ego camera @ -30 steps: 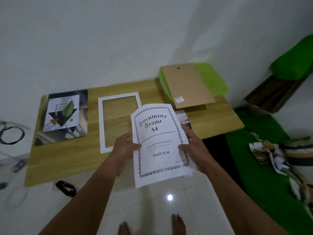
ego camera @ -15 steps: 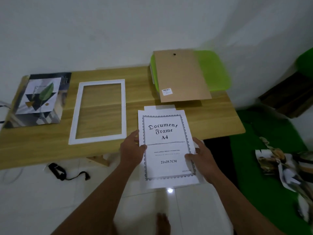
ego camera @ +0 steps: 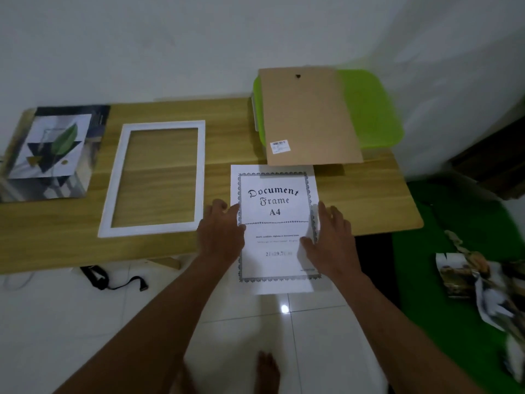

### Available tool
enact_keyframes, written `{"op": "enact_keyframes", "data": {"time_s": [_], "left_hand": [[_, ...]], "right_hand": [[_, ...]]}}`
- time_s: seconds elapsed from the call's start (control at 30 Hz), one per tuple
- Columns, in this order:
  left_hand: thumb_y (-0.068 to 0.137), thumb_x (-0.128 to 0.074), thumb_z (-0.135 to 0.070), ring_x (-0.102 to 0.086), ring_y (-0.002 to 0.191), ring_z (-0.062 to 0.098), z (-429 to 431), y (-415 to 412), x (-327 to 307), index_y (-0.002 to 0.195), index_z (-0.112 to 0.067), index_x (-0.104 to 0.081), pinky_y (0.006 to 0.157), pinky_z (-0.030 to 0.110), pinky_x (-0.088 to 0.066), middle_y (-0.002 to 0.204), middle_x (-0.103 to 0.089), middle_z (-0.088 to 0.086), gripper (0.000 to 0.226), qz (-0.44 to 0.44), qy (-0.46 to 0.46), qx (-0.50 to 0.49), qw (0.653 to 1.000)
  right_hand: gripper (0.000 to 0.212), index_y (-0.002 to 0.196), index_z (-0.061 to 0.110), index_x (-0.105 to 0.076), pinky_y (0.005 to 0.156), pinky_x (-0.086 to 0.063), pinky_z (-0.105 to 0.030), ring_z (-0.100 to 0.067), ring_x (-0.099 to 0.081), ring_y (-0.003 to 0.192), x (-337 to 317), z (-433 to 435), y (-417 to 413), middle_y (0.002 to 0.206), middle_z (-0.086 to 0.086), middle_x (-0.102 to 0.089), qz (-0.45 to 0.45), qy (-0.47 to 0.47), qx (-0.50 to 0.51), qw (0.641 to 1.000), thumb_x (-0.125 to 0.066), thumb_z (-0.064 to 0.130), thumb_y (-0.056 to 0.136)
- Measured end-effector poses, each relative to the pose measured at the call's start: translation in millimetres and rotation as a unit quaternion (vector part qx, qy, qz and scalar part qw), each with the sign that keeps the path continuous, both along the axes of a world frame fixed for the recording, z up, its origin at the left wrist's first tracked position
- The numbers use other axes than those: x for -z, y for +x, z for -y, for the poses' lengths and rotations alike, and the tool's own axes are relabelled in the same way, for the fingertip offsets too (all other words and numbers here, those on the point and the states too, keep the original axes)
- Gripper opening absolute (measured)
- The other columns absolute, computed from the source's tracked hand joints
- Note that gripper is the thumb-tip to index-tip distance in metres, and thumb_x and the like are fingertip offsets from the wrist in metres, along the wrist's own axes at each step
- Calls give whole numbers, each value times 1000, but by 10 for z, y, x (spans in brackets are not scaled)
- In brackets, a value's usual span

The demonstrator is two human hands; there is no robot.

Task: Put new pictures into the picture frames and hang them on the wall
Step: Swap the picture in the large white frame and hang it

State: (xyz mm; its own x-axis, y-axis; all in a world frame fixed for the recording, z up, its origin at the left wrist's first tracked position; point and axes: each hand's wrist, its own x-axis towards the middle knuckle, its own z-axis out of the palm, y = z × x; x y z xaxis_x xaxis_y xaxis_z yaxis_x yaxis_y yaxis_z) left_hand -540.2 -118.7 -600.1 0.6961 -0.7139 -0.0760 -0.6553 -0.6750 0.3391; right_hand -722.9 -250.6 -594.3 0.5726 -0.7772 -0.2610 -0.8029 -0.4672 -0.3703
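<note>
White sheet (ego camera: 275, 231), printed "Document Frame A4"

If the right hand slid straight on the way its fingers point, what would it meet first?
Probably the near edge of the brown fibreboard backing panel resting on the green plastic box; it looks raised, so the right hand might pass beneath.

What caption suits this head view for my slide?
Left hand and right hand steady the printed sheet overhanging the table, empty white frame alongside.
</note>
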Motion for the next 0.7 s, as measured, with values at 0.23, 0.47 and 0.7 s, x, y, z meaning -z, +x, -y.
{"op": "enact_keyframes", "data": {"time_s": [0.23,0.47,0.7], "left_hand": [[87,-60,-53,-35,137,32,2,59,71,146,-17,-40,105,45,-39,149,-40,12,72,9,80,70,994],[86,-58,-60,-35,137,31,26,72,23,148,-20,-36,105,45,-39,150,-38,10,77,16,100,75,992],[85,-58,-62,-33,138,30,39,80,40,149,-21,-35,104,45,-41,151,-37,9,79,11,100,77,992]], "right_hand": [[79,156,26,-16,119,-7,-57,-28,1,151,82,235,12,165,-6,-4,-74,-23,-136,988,-48,61,92],[81,157,28,-8,120,-3,-58,-25,7,152,137,368,-19,166,-2,2,-72,0,-170,983,-47,61,94],[81,157,28,-9,120,-3,-59,-26,8,152,149,389,-20,166,-3,3,-65,13,-170,983,-47,60,94]]}}
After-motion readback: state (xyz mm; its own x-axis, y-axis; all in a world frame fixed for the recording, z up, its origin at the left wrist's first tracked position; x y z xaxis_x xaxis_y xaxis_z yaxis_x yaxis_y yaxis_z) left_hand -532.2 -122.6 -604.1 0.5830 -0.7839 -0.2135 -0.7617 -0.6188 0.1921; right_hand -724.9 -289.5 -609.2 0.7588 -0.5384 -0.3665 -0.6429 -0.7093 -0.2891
